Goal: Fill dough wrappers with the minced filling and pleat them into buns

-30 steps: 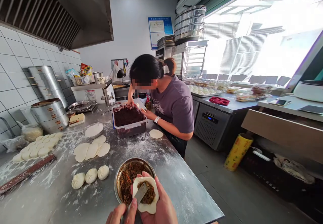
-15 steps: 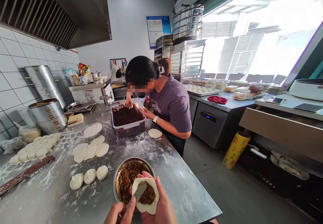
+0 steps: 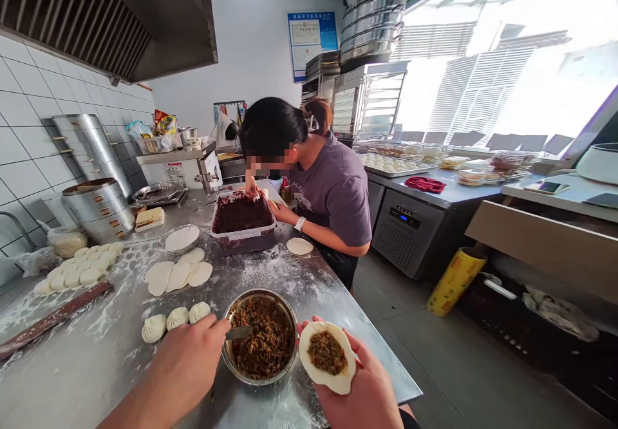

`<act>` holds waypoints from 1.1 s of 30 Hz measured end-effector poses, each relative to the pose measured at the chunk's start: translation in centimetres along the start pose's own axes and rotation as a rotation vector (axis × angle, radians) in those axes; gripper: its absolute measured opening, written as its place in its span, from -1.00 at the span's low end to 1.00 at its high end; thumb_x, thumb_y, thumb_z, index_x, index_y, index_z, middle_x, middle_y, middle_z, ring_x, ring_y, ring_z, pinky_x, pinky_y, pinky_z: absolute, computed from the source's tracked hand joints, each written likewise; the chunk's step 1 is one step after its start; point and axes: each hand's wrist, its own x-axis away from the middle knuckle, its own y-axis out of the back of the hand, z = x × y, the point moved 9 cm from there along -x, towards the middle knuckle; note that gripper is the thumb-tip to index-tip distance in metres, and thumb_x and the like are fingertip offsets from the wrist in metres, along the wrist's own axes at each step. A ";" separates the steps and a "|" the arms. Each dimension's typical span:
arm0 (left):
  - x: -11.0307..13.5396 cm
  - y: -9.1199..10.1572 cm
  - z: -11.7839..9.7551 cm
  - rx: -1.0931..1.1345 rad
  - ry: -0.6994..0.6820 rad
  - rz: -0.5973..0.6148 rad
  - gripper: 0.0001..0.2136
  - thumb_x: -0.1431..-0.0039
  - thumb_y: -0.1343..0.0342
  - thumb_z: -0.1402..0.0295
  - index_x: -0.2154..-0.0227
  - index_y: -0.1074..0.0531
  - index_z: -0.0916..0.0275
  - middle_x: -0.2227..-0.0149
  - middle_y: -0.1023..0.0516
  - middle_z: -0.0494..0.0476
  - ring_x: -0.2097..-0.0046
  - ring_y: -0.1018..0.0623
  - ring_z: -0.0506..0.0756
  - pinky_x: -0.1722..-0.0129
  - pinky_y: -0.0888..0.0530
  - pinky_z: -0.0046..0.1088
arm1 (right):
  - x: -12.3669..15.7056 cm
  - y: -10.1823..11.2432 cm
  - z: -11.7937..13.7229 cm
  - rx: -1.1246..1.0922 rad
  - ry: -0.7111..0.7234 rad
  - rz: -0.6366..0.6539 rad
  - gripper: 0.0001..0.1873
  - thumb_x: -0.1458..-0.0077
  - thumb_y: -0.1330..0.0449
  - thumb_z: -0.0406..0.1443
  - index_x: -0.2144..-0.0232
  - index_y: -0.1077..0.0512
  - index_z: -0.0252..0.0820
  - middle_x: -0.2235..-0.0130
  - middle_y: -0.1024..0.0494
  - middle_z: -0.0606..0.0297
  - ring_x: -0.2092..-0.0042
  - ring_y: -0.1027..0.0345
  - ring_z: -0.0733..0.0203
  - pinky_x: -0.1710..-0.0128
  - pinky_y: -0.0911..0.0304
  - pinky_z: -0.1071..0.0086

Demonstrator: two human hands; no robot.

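My left hand (image 3: 188, 355) grips the handle of a small flat metal spatula (image 3: 239, 332). The spatula's blade reaches over the rim of a steel bowl (image 3: 259, 381) of dark chopped filling (image 3: 268, 335). To the right of the bowl, my right hand (image 3: 360, 377) cups a round dough wrapper (image 3: 338, 382) with a mound of filling (image 3: 327, 352) in its middle. Three pleated buns (image 3: 177, 318) sit in a row beyond my left hand, which partly overlaps them. Behind them lie several overlapping flat wrappers (image 3: 178, 276).
A co-worker (image 3: 328, 184) leans over a plastic tub (image 3: 244, 242) of dark red paste. One wrapper (image 3: 300, 246) lies beside it. At left are a flour bowl (image 3: 181, 239), dough pieces (image 3: 72, 277) and a wooden rolling stick (image 3: 58, 318). The steel table's edge (image 3: 386, 345) runs along the right.
My left hand has drawn the spatula off the wrapper and moved left to the bowl's rim. My right hand has carried the filled wrapper rightward, away from over the bowl. The view has shifted slightly.
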 end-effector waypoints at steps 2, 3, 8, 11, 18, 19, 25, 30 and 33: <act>-1.1 -0.6 -0.8 -0.050 -0.039 0.072 -0.61 -0.35 0.22 0.49 0.17 -0.54 0.06 0.26 -0.59 0.06 0.34 -0.63 0.15 0.38 -0.43 -0.33 | -0.3 1.0 -1.0 -0.025 -0.092 -0.025 -0.48 0.26 -0.37 -0.45 0.14 -0.56 -0.09 0.19 -0.74 0.21 0.03 -0.58 -0.11 0.16 -0.55 0.13; -1.4 -1.0 -1.3 -0.059 -0.066 0.094 -0.63 -0.33 0.20 0.51 0.21 -0.54 0.08 0.26 -0.58 0.07 0.34 -0.62 0.15 0.38 -0.40 -0.33 | -0.3 1.4 -1.6 -0.050 -0.138 -0.037 -0.54 0.22 -0.35 -0.41 0.15 -0.56 -0.14 0.21 -0.74 0.16 0.06 -0.60 -0.15 0.18 -0.56 0.09; -1.3 -2.7 -3.1 0.066 -0.102 0.147 -0.68 -0.29 0.13 0.49 0.28 -0.55 0.10 0.21 -0.59 0.08 0.30 -0.59 0.12 0.33 -0.35 -0.34 | 0.3 2.0 -3.8 -0.199 -0.284 -0.068 -0.59 0.24 -0.37 -0.40 0.21 -0.57 -0.27 0.31 -0.73 0.10 0.14 -0.63 -0.11 0.20 -0.55 0.17; -1.7 -2.7 -3.1 0.230 -0.103 0.175 -0.69 -0.28 0.08 0.44 0.33 -0.59 0.08 0.24 -0.61 0.04 0.23 -0.59 0.10 0.23 -0.34 -0.37 | 0.6 2.1 -4.6 -0.229 -0.339 -0.079 -0.65 0.24 -0.39 -0.42 0.27 -0.58 -0.32 0.35 -0.72 0.07 0.16 -0.63 -0.10 0.20 -0.55 0.20; -3.7 -4.9 -1.7 0.580 -0.056 0.424 -0.74 -0.10 -0.09 0.37 0.26 -0.69 0.07 0.20 -0.70 -0.01 0.19 -0.59 0.09 0.18 -0.34 -0.43 | 0.0 2.2 -5.1 -0.251 -0.350 -0.050 -0.66 0.29 -0.39 -0.46 0.32 -0.57 -0.26 0.42 -0.70 0.17 0.19 -0.63 -0.09 0.22 -0.55 0.17; -3.8 -5.2 -1.5 0.603 -0.051 0.440 -0.74 -0.09 -0.11 0.36 0.26 -0.70 0.06 0.20 -0.70 -0.02 0.20 -0.58 0.09 0.19 -0.34 -0.44 | 0.0 2.2 -5.2 -0.243 -0.356 -0.059 -0.67 0.29 -0.40 -0.45 0.34 -0.56 -0.25 0.43 -0.70 0.17 0.19 -0.63 -0.10 0.22 -0.54 0.17; -4.1 -7.1 -0.5 0.745 0.024 0.520 -0.76 -0.04 -0.20 0.27 0.26 -0.71 0.11 0.28 -0.67 -0.01 0.29 -0.50 0.06 0.29 -0.32 -0.47 | -0.1 2.3 -4.1 -0.233 -0.290 -0.077 -0.66 0.24 -0.42 -0.39 0.30 -0.56 -0.26 0.41 -0.70 0.14 0.24 -0.62 -0.10 0.26 -0.53 0.15; -3.8 -8.1 0.9 0.916 0.184 0.603 -0.62 -0.06 -0.17 0.19 0.09 -0.63 0.24 0.44 -0.50 -0.02 0.55 -0.26 -0.07 0.51 -0.21 -0.49 | -0.4 1.6 -2.4 -0.218 -0.228 -0.083 -0.76 0.10 -0.36 -0.36 0.28 -0.56 -0.22 0.35 -0.70 0.15 0.25 -0.60 -0.03 0.30 -0.51 0.19; -3.8 -6.9 1.1 0.971 0.221 0.551 -0.58 -0.11 -0.17 0.18 0.02 -0.57 0.29 0.42 -0.47 -0.02 0.53 -0.30 -0.08 0.50 -0.23 -0.51 | -0.5 0.4 -2.0 -0.172 -0.190 -0.069 -0.78 0.08 -0.36 -0.34 0.28 -0.56 -0.21 0.37 -0.69 0.21 0.33 -0.56 0.09 0.37 -0.46 0.30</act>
